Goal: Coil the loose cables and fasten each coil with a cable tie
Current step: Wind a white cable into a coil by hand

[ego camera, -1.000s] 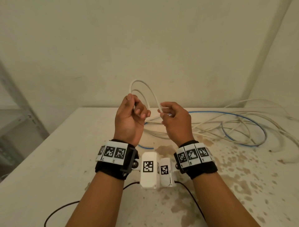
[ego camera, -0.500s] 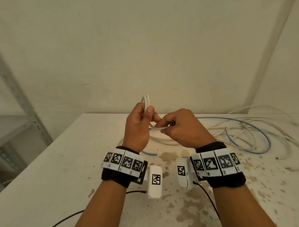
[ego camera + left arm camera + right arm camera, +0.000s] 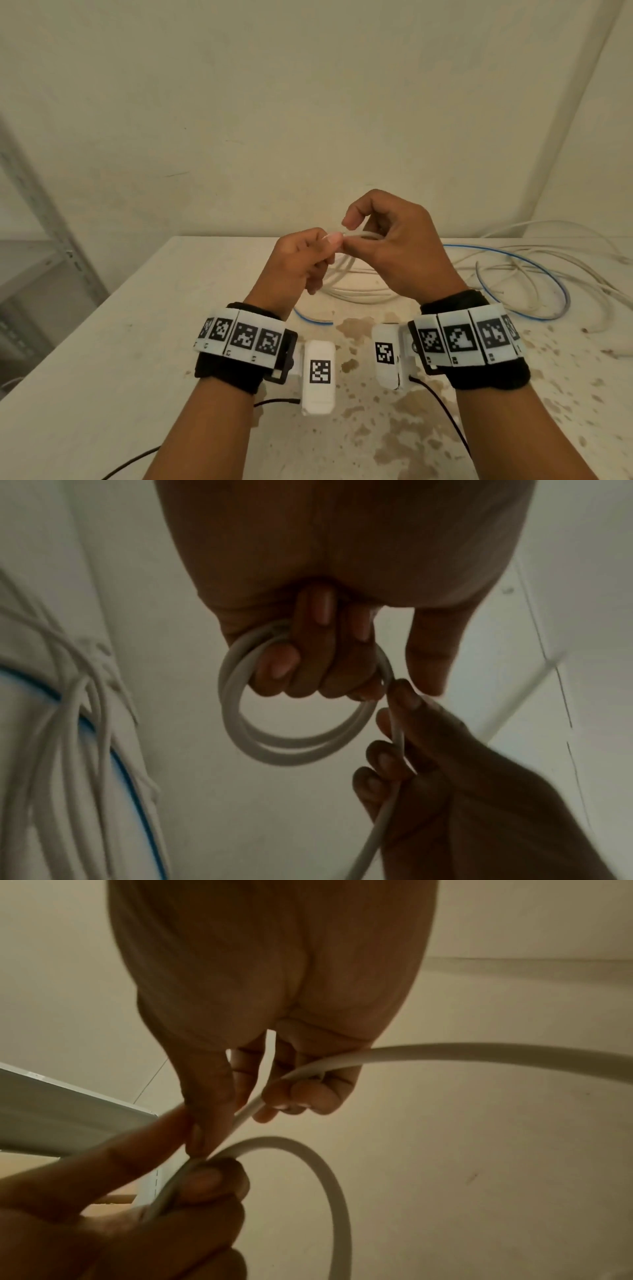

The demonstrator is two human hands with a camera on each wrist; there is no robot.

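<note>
My left hand (image 3: 308, 260) grips a small coil of white cable (image 3: 291, 739), its fingers curled through two loops, held above the table in front of me. My right hand (image 3: 387, 246) is right beside it and pinches the free run of the same white cable (image 3: 445, 1053), which passes under its curled fingers and leads toward the left hand's thumb. In the head view only a short white stretch of cable (image 3: 363, 235) shows between the two hands. No cable tie is visible.
A tangle of loose white cables (image 3: 534, 274) and a blue cable (image 3: 548, 274) lies on the stained white table (image 3: 102, 377) behind and right of my hands. A grey metal shelf frame (image 3: 51, 233) stands at the left. Thin black wires run from my wrist devices.
Both hands rose and shifted right. The tall open loop held a second ago has been folded down into a small coil in my left hand, and my right hand lifted above the left.
</note>
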